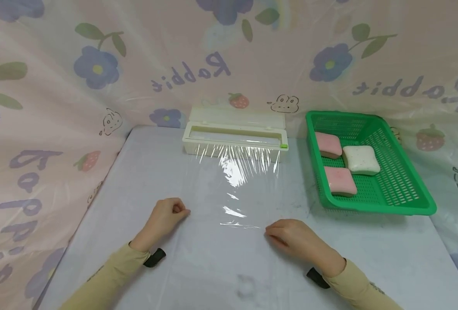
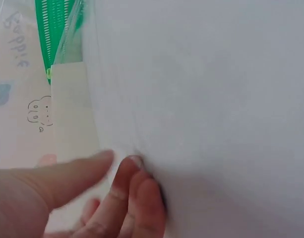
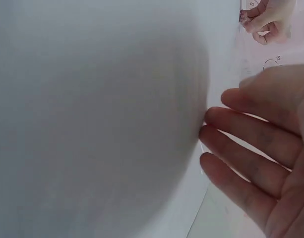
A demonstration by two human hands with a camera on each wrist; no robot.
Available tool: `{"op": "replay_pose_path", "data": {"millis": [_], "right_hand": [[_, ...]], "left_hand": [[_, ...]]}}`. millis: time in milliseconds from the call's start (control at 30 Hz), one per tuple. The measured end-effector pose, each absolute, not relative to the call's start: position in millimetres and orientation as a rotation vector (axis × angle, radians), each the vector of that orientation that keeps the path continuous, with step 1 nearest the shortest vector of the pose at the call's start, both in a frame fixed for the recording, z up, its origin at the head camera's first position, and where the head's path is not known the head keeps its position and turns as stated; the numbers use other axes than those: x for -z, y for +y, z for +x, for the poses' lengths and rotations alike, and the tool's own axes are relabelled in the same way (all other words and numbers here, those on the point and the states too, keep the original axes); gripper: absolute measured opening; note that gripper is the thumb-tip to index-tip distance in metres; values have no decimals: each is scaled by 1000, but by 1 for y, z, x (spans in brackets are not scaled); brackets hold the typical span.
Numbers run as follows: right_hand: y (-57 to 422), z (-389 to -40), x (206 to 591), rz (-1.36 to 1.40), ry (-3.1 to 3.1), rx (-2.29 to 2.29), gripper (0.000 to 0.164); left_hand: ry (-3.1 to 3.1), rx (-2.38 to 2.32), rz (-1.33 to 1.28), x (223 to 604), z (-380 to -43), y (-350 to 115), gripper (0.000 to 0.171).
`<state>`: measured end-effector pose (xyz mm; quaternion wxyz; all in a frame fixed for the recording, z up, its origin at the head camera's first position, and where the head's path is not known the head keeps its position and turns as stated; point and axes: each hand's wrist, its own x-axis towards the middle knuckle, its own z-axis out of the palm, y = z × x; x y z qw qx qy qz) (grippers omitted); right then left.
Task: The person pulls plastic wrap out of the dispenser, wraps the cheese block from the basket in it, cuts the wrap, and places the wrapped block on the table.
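A sheet of clear cling film runs from a white dispenser box towards me over the table, with bright wrinkles near the box. My left hand pinches the film's near left corner between thumb and fingertips. Across from it, my right hand pinches the near right corner with thumb and forefinger. In the right wrist view the other fingers of that hand are spread and nearly straight, and the left hand shows at the top. The box's lid stands raised, and a film roll lies inside.
A green plastic basket stands at the right, holding two pink soap bars and one white soap bar. Behind the table hangs a printed curtain, which also runs along the left side.
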<state>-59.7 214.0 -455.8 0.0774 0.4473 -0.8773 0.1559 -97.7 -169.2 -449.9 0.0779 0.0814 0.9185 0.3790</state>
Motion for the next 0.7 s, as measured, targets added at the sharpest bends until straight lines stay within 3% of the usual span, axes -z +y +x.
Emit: {"op": "replay_pose_path", "data": {"millis": [200, 467, 700], "right_hand": [[218, -48, 453, 1316, -2726, -475, 14], [227, -36, 453, 1291, -2836, -477, 29], [239, -23, 454, 1354, -2846, -489, 59]], "left_hand": [[2672, -1281, 5, 457, -100, -174, 34], [2319, -1606, -209, 464, -110, -178, 16], [2332, -1587, -234, 454, -110, -185, 21]]}}
